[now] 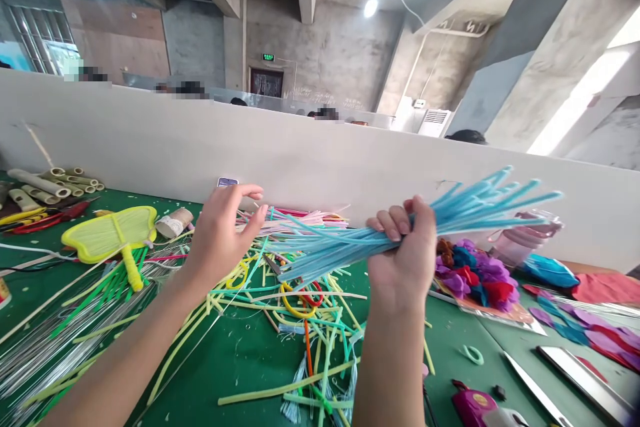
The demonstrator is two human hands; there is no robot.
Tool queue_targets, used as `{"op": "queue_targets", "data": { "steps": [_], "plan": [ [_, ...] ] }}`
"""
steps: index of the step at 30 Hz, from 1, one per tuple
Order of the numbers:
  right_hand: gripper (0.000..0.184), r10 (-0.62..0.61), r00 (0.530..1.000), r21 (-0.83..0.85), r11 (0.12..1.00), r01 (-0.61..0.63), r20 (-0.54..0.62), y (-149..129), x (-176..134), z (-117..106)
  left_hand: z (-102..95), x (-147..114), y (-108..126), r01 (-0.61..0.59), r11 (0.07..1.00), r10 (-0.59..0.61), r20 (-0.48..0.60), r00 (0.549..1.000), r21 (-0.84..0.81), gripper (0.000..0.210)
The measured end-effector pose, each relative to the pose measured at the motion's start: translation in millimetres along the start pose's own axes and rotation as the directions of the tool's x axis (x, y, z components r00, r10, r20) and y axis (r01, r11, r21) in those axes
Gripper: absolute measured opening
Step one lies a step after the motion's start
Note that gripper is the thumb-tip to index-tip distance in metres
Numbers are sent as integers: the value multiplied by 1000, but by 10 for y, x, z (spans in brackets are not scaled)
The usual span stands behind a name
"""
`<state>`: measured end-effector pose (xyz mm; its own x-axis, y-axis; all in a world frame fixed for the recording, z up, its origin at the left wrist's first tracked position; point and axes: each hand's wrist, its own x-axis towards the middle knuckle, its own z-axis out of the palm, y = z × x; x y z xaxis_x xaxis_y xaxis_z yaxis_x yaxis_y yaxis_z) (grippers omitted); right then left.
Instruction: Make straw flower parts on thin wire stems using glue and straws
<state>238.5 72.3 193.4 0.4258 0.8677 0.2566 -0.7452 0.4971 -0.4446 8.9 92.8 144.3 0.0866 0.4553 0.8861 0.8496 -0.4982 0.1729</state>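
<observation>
My right hand (403, 240) is wrapped round the middle of a thick bundle of blue pipe cleaners (330, 250), raised above the table. The stems fan out to both sides of the fist. My left hand (225, 227) hovers close to the bundle's left end, with thumb and fingers apart and nothing between them. Below lie loose yellow and green pipe cleaners (290, 383), partly hidden by the bundle. Pink pipe cleaners (325, 219) rest along the partition. Scissors with yellow and red handles (300, 307) lie among the loose stems.
A yellow fan-shaped piece (113, 233), metal wires (45, 347) and bamboo tubes (55, 183) occupy the left of the green table. Purple and red fabric flowers (480, 273), a pink cup (520, 240) and a magenta tool (475, 403) sit right. A white partition (300, 153) runs behind.
</observation>
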Motion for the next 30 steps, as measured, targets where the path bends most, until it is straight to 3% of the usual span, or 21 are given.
{"op": "queue_targets", "data": {
  "steps": [1, 2, 3, 7, 10, 13, 17, 19, 24, 26, 30],
  "plan": [
    [21, -32, 999, 0, 999, 32, -12, -96, 24, -41, 180, 31, -120, 30, 995, -44, 141, 989, 100, 23],
    [20, -66, 997, -5, 998, 66, -26, -190, 44, -82, 392, 49, -236, 11, 980, -80, 347, 935, 198, 26],
    [19, -100, 994, -13, 995, 99, -40, -277, 60, -121, 624, 54, -342, -21, 979, -76, 458, 886, 204, 26],
    [18, -160, 983, -70, 986, 154, -91, -544, 84, -223, 1478, -24, -593, -104, 971, -66, 662, 747, 214, 39],
    [20, -170, 979, -116, 981, 158, -112, -656, 68, -240, 1844, -11, -687, -158, 961, -61, 734, 677, 225, 35],
    [22, -190, 971, -138, 976, 171, -143, -708, 36, -237, 2023, 214, -810, -186, 955, -58, 760, 647, 231, 33],
    [22, -241, 962, -133, 965, 224, -127, -727, 17, -245, 2195, 603, -944, -178, 951, -68, 733, 677, 252, 36],
    [18, -255, 961, -120, 963, 242, -110, -734, 34, -262, 2289, 672, -956, -188, 953, -57, 749, 660, 238, 38],
    [16, -246, 960, -76, 968, 238, -135, -774, 88, -327, 2494, 407, -884, -226, 959, -33, 858, 513, 172, 38],
    [16, -242, 961, -61, 970, 236, -135, -794, 89, -347, 2518, 224, -837, -233, 957, -29, 854, 519, 174, 39],
    [17, -254, 956, -48, 967, 250, -149, -798, 78, -344, 2410, -125, -729, -246, 956, 20, 797, 603, 162, 40]
  ]
}}
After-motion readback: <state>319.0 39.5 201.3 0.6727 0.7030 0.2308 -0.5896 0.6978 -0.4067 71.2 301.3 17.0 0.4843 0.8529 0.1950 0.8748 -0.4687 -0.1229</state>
